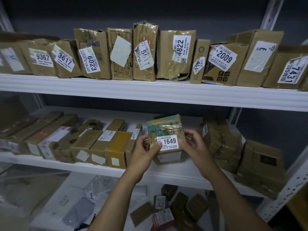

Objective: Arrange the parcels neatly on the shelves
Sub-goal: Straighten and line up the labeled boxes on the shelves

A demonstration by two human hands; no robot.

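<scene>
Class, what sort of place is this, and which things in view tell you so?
Probably a parcel storeroom: white shelves carry rows of number-labelled cardboard parcels, such as parcel 4822; the left hand and right hand hold parcel 1649.

two bare forearms show, the left forearm [116, 197] and the right forearm [233, 197], each uncovered from the wrist to the bottom edge of the view. the left hand [144, 150] and the right hand [195, 145] are bare too. both arms are slender and narrow at the wrists. the left thumb [158, 145] has a short nail.
</scene>
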